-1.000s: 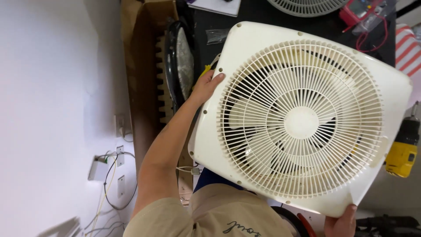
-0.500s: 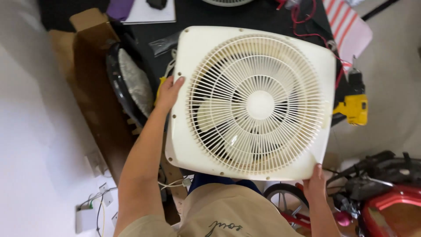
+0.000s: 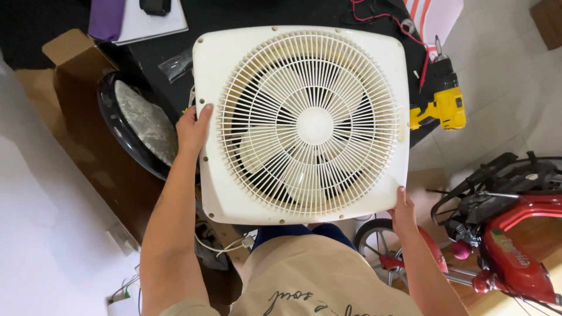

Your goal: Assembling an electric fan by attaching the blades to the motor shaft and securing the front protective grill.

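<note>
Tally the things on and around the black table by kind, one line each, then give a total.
Box fan, cream, held by left hand and right hand: 1
Cordless drill, yellow and black: 1
Round black fan grille: 1
Cardboard box: 1
Red ride-on toy: 1
Purple cloth: 1
Total: 6

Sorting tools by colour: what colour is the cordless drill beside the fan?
Yellow and black drill, seen in the head view.
</note>
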